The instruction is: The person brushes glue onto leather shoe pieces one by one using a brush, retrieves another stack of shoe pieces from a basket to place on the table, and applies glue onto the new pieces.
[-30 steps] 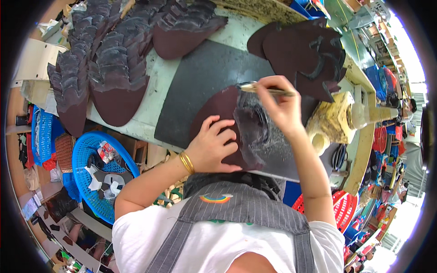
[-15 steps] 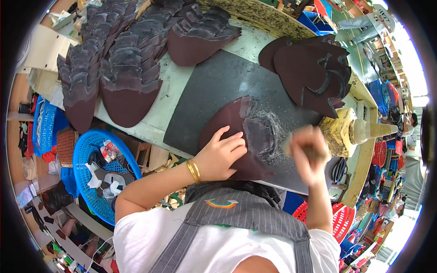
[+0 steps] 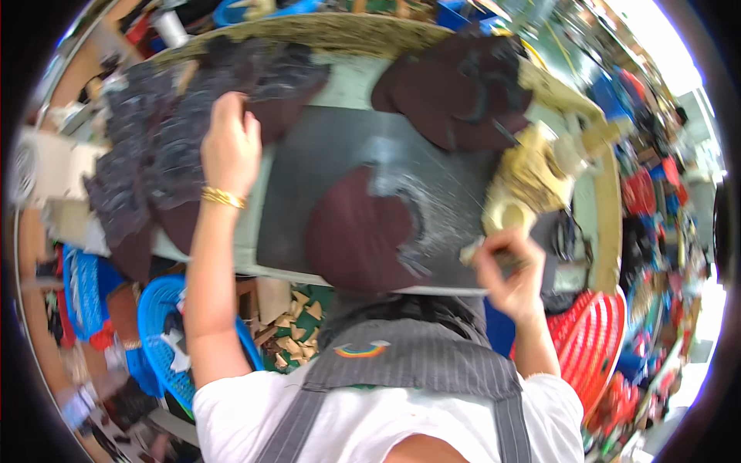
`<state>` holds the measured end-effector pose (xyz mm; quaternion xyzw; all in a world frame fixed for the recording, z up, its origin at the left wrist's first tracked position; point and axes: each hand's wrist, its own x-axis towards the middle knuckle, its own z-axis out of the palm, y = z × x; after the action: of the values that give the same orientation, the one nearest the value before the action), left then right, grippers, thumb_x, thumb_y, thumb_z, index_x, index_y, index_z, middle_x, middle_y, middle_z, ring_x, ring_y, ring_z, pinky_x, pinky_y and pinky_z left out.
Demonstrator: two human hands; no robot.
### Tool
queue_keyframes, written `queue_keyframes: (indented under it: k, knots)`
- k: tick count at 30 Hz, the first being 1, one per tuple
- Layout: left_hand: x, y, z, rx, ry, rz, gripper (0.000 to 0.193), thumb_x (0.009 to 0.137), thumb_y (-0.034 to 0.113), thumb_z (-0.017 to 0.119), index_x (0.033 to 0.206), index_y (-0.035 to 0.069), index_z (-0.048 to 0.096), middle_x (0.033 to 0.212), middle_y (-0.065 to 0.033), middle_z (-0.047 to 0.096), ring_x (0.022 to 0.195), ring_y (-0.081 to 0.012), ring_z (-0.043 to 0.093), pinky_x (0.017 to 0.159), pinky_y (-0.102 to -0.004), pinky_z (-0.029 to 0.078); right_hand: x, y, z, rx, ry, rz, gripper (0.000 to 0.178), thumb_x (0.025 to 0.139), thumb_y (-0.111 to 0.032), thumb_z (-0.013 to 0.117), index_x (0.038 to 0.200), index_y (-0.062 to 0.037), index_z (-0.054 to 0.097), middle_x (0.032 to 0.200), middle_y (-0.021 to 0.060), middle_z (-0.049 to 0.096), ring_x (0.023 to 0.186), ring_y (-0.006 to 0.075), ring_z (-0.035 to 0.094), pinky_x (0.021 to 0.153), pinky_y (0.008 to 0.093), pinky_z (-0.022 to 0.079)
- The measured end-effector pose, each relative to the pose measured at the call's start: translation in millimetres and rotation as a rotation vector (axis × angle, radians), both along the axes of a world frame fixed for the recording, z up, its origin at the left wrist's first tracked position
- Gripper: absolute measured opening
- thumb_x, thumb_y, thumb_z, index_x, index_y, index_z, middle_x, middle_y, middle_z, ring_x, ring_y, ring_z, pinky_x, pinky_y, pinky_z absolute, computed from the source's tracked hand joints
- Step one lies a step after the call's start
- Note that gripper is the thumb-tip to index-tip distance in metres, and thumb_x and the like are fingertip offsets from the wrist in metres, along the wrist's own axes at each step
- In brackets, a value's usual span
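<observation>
A dark maroon sheet piece with a rounded outer edge and a curved inner edge lies on the black mat. Whitish glue-like streaks mark the mat along the inner edge. My right hand is closed round a small brush, its pale tip showing at the fingers. Just beyond that hand stands a yellow, crusted pot with a round opening. My left hand, with a gold bangle at the wrist, is over the overlapping maroon pieces at the left. Its fingers are curled, and what they hold is hidden.
Another pile of maroon pieces rests at the back right of the table. A raised, stained rim runs along the back. Below the table are a blue basket on the left and a red basket on the right.
My left hand has left the piece on the mat and moved up and left to the overlapping pieces. That piece's grey coated band no longer shows. My right hand has drawn slightly nearer me.
</observation>
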<state>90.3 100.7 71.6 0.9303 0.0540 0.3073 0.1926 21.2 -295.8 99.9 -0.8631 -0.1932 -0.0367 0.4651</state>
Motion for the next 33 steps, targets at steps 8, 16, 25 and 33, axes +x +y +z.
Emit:
queue_keyframes:
  k: [8, 16, 25, 33]
  knots:
    - [-54, -111, -32, 0.202, 0.609, -0.947, 0.104, 0.061, 0.054, 0.082, 0.142, 0.003, 0.041, 0.151, -0.0211, 0.033, 0.143, -0.0403, 0.027, 0.116, -0.0565, 0.017, 45, -61, -41, 0.183, 0.089, -0.575, 0.016, 0.093, -0.012, 0.066, 0.097, 0.0039, 0.066, 0.08, 0.0067, 0.07, 0.07, 0.0091, 0.065, 0.06, 0.0227, 0.052]
    - [-63, -128, -49, 0.162, 0.595, -0.973, 0.097, 0.06, 0.045, 0.083, 0.139, 0.005, 0.044, 0.149, -0.0196, 0.035, 0.14, -0.0369, 0.031, 0.112, -0.0558, 0.02, 72, -50, -26, 0.633, 0.461, -0.503, 0.024, 0.094, -0.018, 0.064, 0.105, 0.0034, 0.066, 0.088, 0.0077, 0.07, 0.063, 0.0089, 0.064, 0.045, 0.0207, 0.045]
    - [-76, -122, -61, 0.073, 0.486, -0.942, 0.094, 0.064, 0.057, 0.076, 0.139, 0.008, 0.047, 0.149, -0.0165, 0.038, 0.137, -0.0352, 0.034, 0.109, -0.0566, 0.021, 103, 60, -65, 0.212, 0.492, -0.19, 0.022, 0.089, -0.018, 0.07, 0.084, 0.002, 0.064, 0.067, 0.005, 0.066, 0.059, 0.0065, 0.059, 0.055, 0.0253, 0.048]
    - [-72, -119, -67, 0.124, 0.488, -0.943, 0.09, 0.067, 0.055, 0.075, 0.14, 0.01, 0.046, 0.15, -0.0157, 0.036, 0.138, -0.0343, 0.033, 0.109, -0.0568, 0.021, 135, 78, -65, 0.144, 0.424, -0.095, 0.026, 0.086, -0.021, 0.069, 0.082, 0.0039, 0.063, 0.065, 0.0072, 0.065, 0.059, 0.0093, 0.06, 0.053, 0.028, 0.047]
